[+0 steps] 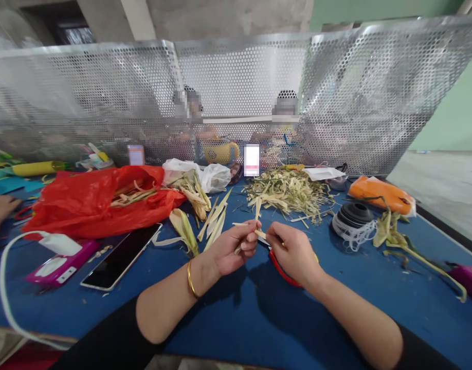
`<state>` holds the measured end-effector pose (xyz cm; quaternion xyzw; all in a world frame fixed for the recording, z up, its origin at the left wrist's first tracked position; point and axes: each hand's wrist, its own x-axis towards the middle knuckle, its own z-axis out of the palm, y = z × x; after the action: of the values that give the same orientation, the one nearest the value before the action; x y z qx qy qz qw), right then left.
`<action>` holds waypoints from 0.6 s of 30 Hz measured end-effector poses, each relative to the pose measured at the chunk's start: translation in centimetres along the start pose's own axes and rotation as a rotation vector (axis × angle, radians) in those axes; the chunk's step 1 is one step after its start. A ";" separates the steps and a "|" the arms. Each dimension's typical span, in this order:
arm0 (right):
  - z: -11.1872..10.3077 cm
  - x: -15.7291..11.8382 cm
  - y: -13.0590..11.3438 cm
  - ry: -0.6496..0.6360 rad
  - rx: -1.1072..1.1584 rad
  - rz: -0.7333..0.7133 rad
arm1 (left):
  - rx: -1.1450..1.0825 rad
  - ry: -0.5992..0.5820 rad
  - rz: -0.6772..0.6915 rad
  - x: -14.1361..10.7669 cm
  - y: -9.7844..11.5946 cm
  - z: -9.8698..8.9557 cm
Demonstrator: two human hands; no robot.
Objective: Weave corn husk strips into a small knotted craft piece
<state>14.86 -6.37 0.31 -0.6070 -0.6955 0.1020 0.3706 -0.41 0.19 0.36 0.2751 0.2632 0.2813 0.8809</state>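
The left hand (pixel 236 249) was closed on a pale husk strip (pixel 258 209), whose upper end stood above the fingertips. The right hand (pixel 292 252) pinched another end just beside it; the curled fingers hid the crossing point and most of the strip. Both hands were above the blue table (pixel 220 318), near its middle. Scissors (pixel 281 271) with red handles lay below the right hand, which covered part of them. Loose husks (pixel 185 231) lay beyond the left forearm, near a red bag (pixel 93 200) whose contents showed only partly. A shredded pile (pixel 290 190) lay beyond the hands. Behind the perforated screen (pixel 243 67), two people were blurred. At the left edge, another person's hand (pixel 0 210) was cut off.
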 end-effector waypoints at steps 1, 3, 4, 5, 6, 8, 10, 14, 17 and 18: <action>0.0 0.0 0.1 -0.001 -0.008 0.010 | 0.043 0.008 0.032 0.0 0.0 0.0; -0.1 0.1 0.3 0.016 -0.045 -0.018 | 0.148 0.050 0.102 -0.1 0.1 0.1; -0.1 0.1 0.3 0.034 -0.068 -0.048 | 0.201 0.075 0.133 -0.1 0.2 0.2; -0.2 0.1 0.3 0.057 -0.089 -0.082 | 0.250 0.098 0.158 -0.1 0.3 0.2; -0.3 0.1 0.2 0.083 -0.106 -0.116 | 0.295 0.117 0.177 -0.1 0.4 0.3; -0.4 0.1 0.1 0.122 -0.126 -0.184 | 0.371 0.139 0.199 -0.2 0.5 0.3; -0.4 0.0 0.0 0.134 -0.161 -0.255 | 0.430 0.147 0.208 -0.1 0.5 0.2; -0.4 0.0 -0.1 0.085 -0.192 -0.295 | 0.532 0.144 0.239 0.1 0.3 -0.2; -0.3 0.1 0.0 0.057 -0.047 -0.181 | 0.583 0.179 0.245 0.2 0.4 -0.4; -0.3 0.2 0.1 0.046 0.022 -0.119 | 0.595 0.190 0.237 0.2 0.4 -0.4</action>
<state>15.16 -6.28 0.52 -0.5629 -0.7204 0.0734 0.3984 -0.63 0.74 0.29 0.5217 0.3808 0.3169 0.6946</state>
